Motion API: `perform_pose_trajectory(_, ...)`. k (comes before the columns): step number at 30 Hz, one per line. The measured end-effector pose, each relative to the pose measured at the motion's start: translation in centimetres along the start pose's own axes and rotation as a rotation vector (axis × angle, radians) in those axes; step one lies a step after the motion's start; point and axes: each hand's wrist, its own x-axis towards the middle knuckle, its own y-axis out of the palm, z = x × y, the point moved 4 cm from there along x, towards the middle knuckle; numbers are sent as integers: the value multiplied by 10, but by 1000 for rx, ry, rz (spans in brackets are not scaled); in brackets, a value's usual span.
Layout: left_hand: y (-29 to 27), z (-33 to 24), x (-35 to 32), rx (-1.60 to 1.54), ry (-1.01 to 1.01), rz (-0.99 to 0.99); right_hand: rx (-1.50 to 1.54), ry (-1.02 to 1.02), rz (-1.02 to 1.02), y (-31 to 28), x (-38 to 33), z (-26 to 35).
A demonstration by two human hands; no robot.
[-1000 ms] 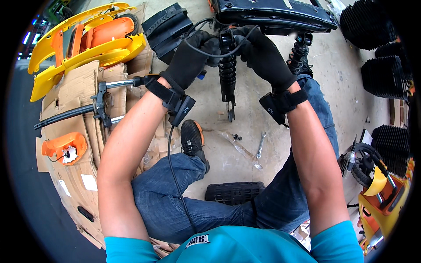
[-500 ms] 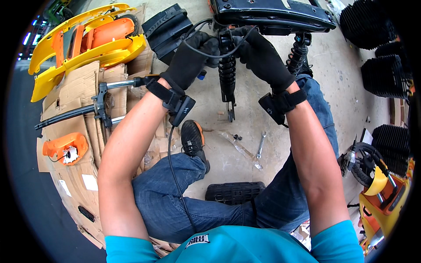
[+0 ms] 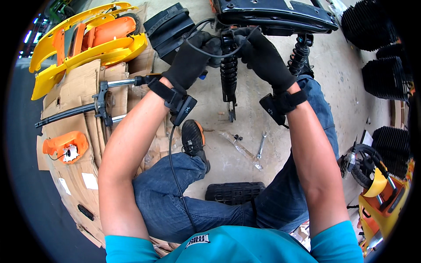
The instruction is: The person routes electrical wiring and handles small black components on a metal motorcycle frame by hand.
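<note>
1. Yellow panels (image 3: 127, 46) lie at our upper left; below them, an orange cover (image 3: 55, 145) and a fork (image 3: 102, 105) rest on cardboard (image 3: 76, 83).
2. A black box (image 3: 169, 30) stands just beyond our gloved left hand (image 3: 188, 59), whose fingers curl near the shock (image 3: 228, 74); we cannot tell what they grip.
3. The shock, black and coiled, hangs upright below the frame (image 3: 276, 26), between our hands, a cable (image 3: 219, 57) looping across its top.
4. A wrench (image 3: 262, 144) lies on the floor (image 3: 276, 175), well below our gloved right hand (image 3: 263, 59); its fingers bend at the shock's top, their hold hidden from us.
5. A second shock (image 3: 298, 57) stands near that hand; black stacks (image 3: 383, 76) line our far right.
</note>
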Motion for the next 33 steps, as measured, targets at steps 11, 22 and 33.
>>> perform_pose_trajectory(11, 3, 2, 3, -66, 3, -13, -161, -125, 33, 1, 4, -11)
perform_pose_trajectory(22, 2, -2, 0, -1, 0, 3, -65, -14, 56, -2, 2, 0)
perform_pose_trajectory(33, 1, 4, 3, -40, 25, 28, -79, -48, 2, -1, 0, -2)
